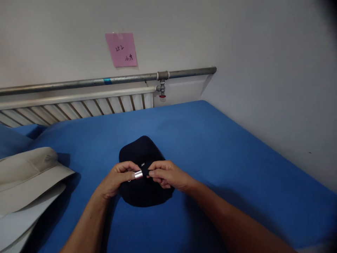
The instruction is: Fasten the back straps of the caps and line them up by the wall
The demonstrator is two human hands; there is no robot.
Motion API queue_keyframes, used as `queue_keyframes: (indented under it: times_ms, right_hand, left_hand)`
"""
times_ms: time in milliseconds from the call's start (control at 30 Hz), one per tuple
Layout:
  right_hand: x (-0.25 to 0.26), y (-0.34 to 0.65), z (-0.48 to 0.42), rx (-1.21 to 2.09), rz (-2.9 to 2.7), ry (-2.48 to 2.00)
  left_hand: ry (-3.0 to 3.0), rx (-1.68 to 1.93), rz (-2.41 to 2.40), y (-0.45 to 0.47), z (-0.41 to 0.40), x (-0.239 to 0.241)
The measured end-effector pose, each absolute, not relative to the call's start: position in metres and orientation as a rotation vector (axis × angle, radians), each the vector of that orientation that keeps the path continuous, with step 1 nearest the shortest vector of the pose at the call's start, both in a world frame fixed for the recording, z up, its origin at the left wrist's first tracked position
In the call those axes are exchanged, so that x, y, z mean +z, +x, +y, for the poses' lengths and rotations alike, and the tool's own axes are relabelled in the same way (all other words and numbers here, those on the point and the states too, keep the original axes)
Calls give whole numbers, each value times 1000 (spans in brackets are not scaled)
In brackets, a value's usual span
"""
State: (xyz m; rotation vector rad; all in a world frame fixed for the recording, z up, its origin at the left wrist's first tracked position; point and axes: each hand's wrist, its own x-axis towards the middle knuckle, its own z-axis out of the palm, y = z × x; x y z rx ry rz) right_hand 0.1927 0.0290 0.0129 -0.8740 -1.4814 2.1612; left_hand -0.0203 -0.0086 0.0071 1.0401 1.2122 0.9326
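A dark navy or black cap [144, 197] lies on the blue surface in front of me, with both hands over its middle. Between thumb and fingers, my left hand [117, 178] pinches a shiny silver buckle [138, 174] on the cap's strap. My right hand [170, 174] is closed on the dark strap [145, 170] just right of the buckle, its thumb and forefinger pressed together. A small pale mark shows on the cloth above the strap. The fingers hide part of the strap.
Several pale caps [31, 175] are stacked at the left on the blue-covered surface [231, 168]. Behind it run a white radiator [110, 104], a metal pipe [84, 83] and a red-handled valve [162, 92]. A pink note [121, 51] hangs on the wall [276, 70].
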Motion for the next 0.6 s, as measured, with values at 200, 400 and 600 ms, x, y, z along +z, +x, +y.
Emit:
queue_keyframes:
  times_ms: [200,400,600]
  right_hand:
    - [8,194,31,2243,-1476,-810]
    - [4,194,34,2343,-1400,-711]
    - [2,195,36,2408,-1397,-618]
  left_hand:
    - [1043,918,1219,-19,-9,8]
    - [1057,912,1210,-20,-8,6]
    - [1069,905,1200,-21,-9,2]
